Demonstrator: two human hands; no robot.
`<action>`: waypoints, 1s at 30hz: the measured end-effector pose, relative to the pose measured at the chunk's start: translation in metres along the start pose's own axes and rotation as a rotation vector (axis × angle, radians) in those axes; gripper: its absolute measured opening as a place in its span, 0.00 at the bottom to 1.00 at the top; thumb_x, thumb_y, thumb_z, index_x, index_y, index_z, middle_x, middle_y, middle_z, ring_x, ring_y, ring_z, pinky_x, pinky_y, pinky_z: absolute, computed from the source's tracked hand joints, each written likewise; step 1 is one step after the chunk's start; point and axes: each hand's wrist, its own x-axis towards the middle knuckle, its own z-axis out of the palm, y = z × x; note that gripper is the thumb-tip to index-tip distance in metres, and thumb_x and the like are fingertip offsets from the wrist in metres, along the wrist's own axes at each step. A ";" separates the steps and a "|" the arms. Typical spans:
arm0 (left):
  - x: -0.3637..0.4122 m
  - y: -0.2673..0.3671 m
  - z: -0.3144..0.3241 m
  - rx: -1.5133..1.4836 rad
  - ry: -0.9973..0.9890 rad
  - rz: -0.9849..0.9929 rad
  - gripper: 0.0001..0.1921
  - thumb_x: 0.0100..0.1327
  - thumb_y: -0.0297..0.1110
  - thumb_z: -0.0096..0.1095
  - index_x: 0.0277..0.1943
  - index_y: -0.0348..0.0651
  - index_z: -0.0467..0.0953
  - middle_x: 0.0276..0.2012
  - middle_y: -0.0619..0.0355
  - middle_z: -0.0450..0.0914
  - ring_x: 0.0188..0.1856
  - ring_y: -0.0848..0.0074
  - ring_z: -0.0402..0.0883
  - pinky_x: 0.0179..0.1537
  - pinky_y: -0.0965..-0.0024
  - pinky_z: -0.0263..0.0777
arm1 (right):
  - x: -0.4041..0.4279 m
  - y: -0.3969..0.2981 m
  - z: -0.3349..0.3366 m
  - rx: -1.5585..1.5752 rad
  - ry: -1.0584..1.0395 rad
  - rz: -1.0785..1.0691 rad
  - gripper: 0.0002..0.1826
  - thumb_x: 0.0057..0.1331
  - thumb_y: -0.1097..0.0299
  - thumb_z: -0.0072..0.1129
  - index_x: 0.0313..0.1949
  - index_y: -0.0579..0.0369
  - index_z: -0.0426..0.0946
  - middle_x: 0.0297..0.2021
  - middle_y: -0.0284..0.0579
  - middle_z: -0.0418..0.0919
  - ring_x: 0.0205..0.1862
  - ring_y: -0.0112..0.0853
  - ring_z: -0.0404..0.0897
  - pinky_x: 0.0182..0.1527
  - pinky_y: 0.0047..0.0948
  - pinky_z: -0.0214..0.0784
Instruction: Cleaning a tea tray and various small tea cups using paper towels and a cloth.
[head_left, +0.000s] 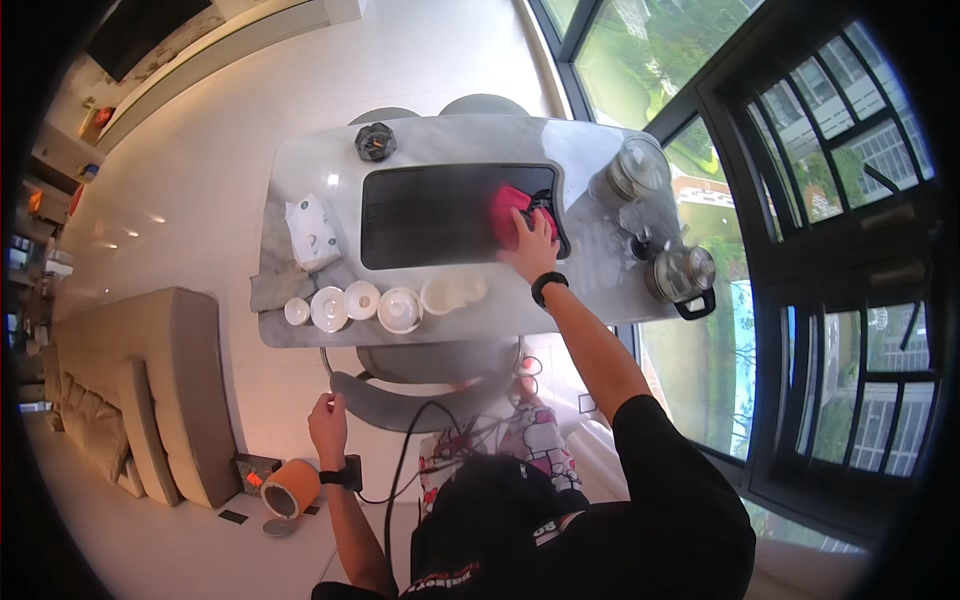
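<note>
My right hand (534, 247) lies on a bunched pink-red cloth (507, 214) with a black part, at the right end of a dark rectangular tray (431, 217) on the marble table. The fingers are spread over the cloth; whether they grip it is unclear, and its left edge is blurred. My left hand (328, 421) hangs in front of the table by the grey chair's backrest, fingers curled, with nothing visible in it. Along the near edge of the table stand several white cups and bowls (400, 310), beside a folded grey cloth (281, 291). A white tissue pack (313, 234) lies left of the tray.
A dark glass ashtray (375, 142) stands at the far edge. Glass jars (637, 166) and a glass kettle (681, 274) with a black handle stand at the right. The grey chair (420, 401) is between me and the table (457, 330). Black cables hang near my lap.
</note>
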 end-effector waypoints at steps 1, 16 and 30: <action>0.006 0.005 0.009 -0.018 0.007 0.017 0.17 0.71 0.46 0.62 0.44 0.38 0.83 0.27 0.51 0.84 0.29 0.63 0.83 0.36 0.59 0.74 | 0.008 0.002 0.002 -0.092 -0.028 0.016 0.46 0.52 0.57 0.79 0.70 0.32 0.69 0.71 0.52 0.64 0.70 0.54 0.68 0.66 0.65 0.64; -0.051 0.067 0.146 -0.195 0.279 -0.050 0.09 0.73 0.32 0.62 0.46 0.37 0.83 0.37 0.56 0.85 0.38 0.75 0.82 0.43 0.70 0.76 | -0.044 0.147 -0.121 0.778 0.322 0.152 0.26 0.62 0.75 0.71 0.60 0.57 0.77 0.60 0.50 0.75 0.61 0.44 0.76 0.66 0.37 0.65; -0.065 0.083 0.179 -0.019 0.455 -0.103 0.07 0.74 0.28 0.59 0.45 0.36 0.83 0.33 0.55 0.85 0.34 0.74 0.82 0.39 0.70 0.76 | -0.034 0.175 -0.098 0.847 0.402 0.207 0.30 0.61 0.78 0.73 0.63 0.58 0.74 0.59 0.43 0.76 0.60 0.34 0.75 0.66 0.32 0.63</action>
